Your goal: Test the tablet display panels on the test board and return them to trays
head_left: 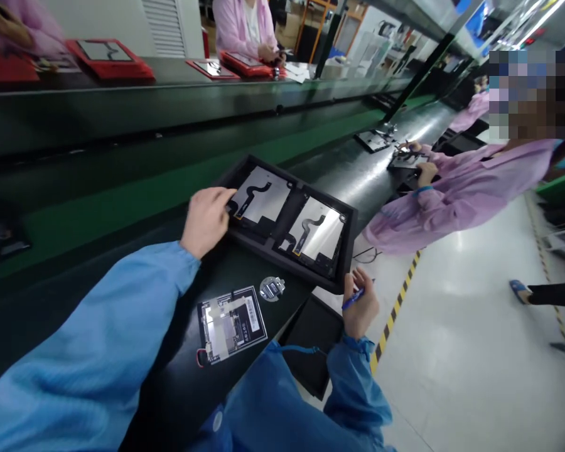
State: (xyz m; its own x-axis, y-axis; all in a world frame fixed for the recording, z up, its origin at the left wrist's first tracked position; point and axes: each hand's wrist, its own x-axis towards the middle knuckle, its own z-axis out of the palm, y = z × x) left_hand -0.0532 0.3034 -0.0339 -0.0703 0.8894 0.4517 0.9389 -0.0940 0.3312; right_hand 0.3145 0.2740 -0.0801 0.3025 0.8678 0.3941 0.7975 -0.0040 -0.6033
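Note:
A black two-slot tray (348, 216) lies on the dark workbench before me, each slot holding a silvery panel with a black flex cable. My left hand (208, 220) rests on the tray's near-left edge, fingers curled against the left panel (263, 199). My right hand (359, 306) is closed around a blue pen (353, 299) at the tray's near-right corner, beside the right panel (317, 233). Closer to me lie an opened device with a circuit board (231, 323) and a small round metal part (272, 288).
A green conveyor belt (122, 201) runs beyond the tray. To the right a person in a pink coat (456, 188) bends over another tray. Red trays (110, 58) and another pink-coated worker sit across the line. Yellow-black floor tape (395, 311) marks the aisle.

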